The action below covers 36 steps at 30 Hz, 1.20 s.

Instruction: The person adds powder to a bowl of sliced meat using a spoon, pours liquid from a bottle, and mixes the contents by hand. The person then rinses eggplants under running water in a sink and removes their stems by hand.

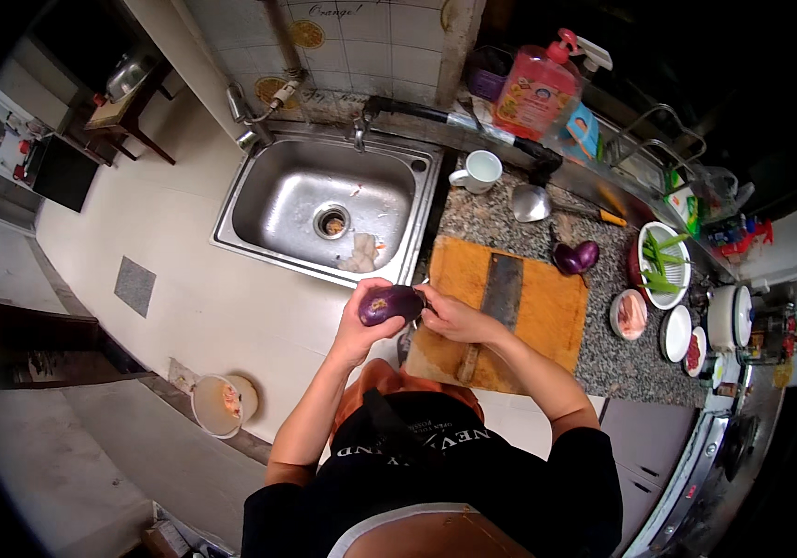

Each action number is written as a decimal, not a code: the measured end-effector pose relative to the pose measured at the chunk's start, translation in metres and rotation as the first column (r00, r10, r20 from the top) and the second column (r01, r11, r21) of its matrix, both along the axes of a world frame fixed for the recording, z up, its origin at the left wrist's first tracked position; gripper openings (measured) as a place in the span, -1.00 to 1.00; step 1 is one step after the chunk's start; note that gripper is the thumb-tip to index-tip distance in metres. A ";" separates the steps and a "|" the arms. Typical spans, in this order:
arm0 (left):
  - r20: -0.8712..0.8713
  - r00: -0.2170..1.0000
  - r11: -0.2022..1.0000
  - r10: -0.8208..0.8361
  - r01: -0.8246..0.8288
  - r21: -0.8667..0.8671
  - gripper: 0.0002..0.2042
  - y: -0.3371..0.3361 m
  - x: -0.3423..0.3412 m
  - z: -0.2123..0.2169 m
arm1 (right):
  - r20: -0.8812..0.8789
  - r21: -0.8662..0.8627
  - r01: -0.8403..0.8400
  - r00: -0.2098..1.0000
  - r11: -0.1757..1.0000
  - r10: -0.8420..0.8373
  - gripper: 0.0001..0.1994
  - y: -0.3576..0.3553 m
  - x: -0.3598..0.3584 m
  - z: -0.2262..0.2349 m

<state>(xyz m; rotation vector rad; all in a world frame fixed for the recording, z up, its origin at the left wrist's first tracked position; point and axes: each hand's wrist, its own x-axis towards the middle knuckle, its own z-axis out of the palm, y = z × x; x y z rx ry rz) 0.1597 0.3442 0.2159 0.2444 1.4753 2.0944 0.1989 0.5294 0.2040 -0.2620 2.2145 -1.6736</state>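
A dark purple eggplant (387, 307) is held in front of my body, between the sink and the cutting board. My left hand (358, 321) wraps round it, with its pale-marked end turned toward the left. At the other end, my right hand (454, 319) has its fingers closed on the tip, which they mostly hide. Under and beyond my right forearm lies a wooden cutting board (550, 312). A cleaver (501, 290) rests flat on it, handle toward me. Past the board's far right corner, more purple eggplant (577, 258) lies on the counter.
A steel sink (273, 237) with a faucet (361, 135) stands at the left. Along the granite counter (473, 216) are a white mug (482, 171), a ladle (531, 203), a basket of green vegetables (664, 265) and a bowl of meat (629, 314). A bucket (217, 406) is on the floor.
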 end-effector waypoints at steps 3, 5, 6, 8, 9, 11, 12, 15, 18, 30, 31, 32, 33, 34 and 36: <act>-0.099 0.995 0.992 -0.022 0.009 -0.128 -0.54 -0.007 -0.022 -0.004 | 0.029 -0.003 0.006 1.000 1.000 -0.006 -0.72 -0.010 -0.022 -0.008; -0.147 0.988 0.983 -0.056 0.029 -0.180 -0.55 -0.004 -0.038 -0.006 | 0.009 -0.002 0.024 1.000 1.000 -0.024 -0.72 -0.012 -0.038 -0.017; -0.125 0.990 0.987 -0.062 0.042 -0.154 -0.56 -0.004 -0.044 -0.010 | 0.088 -0.058 0.041 0.996 0.997 -0.035 -0.72 -0.013 -0.041 -0.016; -0.086 0.992 0.984 -0.093 0.078 -0.161 -0.56 -0.002 -0.058 -0.017 | 0.158 -0.121 0.115 0.983 0.986 -0.095 -0.72 -0.014 -0.052 -0.035; -0.132 0.986 0.985 -0.105 0.085 -0.152 -0.55 -0.001 -0.069 -0.020 | 0.169 -0.125 0.168 0.975 0.978 -0.146 -0.72 -0.016 -0.058 -0.041; 0.032 0.985 0.982 -0.170 0.172 -0.076 -0.55 -0.001 -0.092 -0.016 | 0.193 -0.133 0.283 0.948 0.950 -0.255 -0.72 -0.021 -0.067 -0.049; 0.016 0.981 0.978 -0.194 0.194 -0.074 -0.54 -0.003 -0.104 -0.021 | 0.217 -0.133 0.323 0.932 0.937 -0.290 -0.71 -0.024 -0.074 -0.052; 0.076 0.978 0.981 -0.192 0.190 0.029 -0.56 -0.012 -0.138 -0.026 | 0.130 -0.049 0.384 0.918 0.922 -0.375 -0.68 -0.038 -0.091 -0.049; 0.258 0.926 0.961 -0.275 0.270 0.056 -0.59 -0.025 -0.177 -0.033 | 0.058 0.088 0.435 0.896 0.896 -0.440 -0.68 -0.056 -0.113 -0.026; -0.221 0.556 0.439 -0.801 0.296 -0.848 -0.47 -0.067 -0.276 -0.018 | -0.169 0.596 0.222 0.974 0.772 -0.149 -0.62 -0.099 -0.195 -0.026; -0.222 0.553 0.443 -0.803 0.304 -0.843 -0.46 -0.071 -0.277 -0.019 | -0.161 0.552 0.189 0.980 0.812 -0.119 -0.61 -0.102 -0.196 -0.019; -0.219 0.539 0.433 -0.814 0.310 -0.847 -0.50 -0.075 -0.279 -0.018 | -0.154 0.506 0.154 0.984 0.849 -0.087 -0.61 -0.105 -0.197 -0.012; -0.211 0.544 0.454 -0.812 0.362 -0.814 -0.50 -0.078 -0.282 -0.021 | -0.089 0.518 0.126 0.992 0.846 -0.093 -0.61 -0.108 -0.198 -0.001; -0.203 0.551 0.475 -0.809 0.411 -0.778 -0.51 -0.079 -0.286 -0.025 | -0.025 0.530 0.095 0.995 0.842 -0.097 -0.61 -0.109 -0.199 0.012; -0.190 0.553 0.497 -0.811 0.483 -0.721 -0.52 -0.082 -0.291 -0.028 | 0.028 0.549 0.042 0.997 0.835 -0.069 -0.63 -0.110 -0.204 0.018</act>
